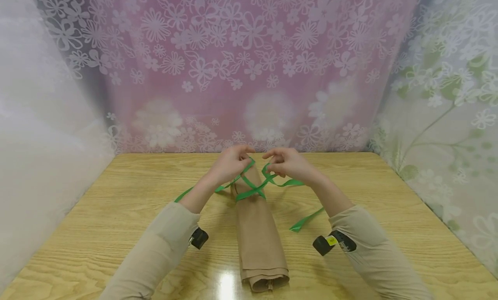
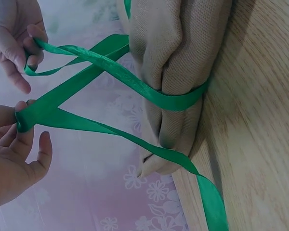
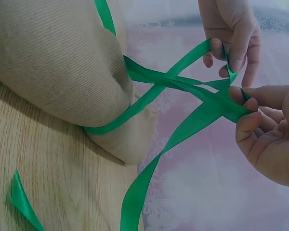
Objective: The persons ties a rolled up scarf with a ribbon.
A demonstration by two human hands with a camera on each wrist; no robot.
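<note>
A tan cloth roll [image 1: 258,235] lies lengthwise on the table, its layered end toward me. Green ribbon [image 1: 252,193] circles its far part and crosses over itself on top. My left hand [image 1: 232,165] pinches a folded loop of the ribbon above the roll's far end. Opposite it, my right hand [image 1: 292,165] pinches a second loop between thumb and fingers. In the left wrist view, the ribbon [image 2: 130,77] runs from both hands to the roll [image 2: 190,53]. The right wrist view shows the strands crossing between the roll [image 3: 62,62] and my right hand [image 3: 274,134].
The wood-grain table [image 1: 155,179] extends around the roll. One loose ribbon tail [image 1: 305,221] lies to the right, and another strand [image 1: 183,195] passes behind my left wrist. A pink floral curtain [image 1: 249,75] hangs behind, with pale patterned sheets at both sides.
</note>
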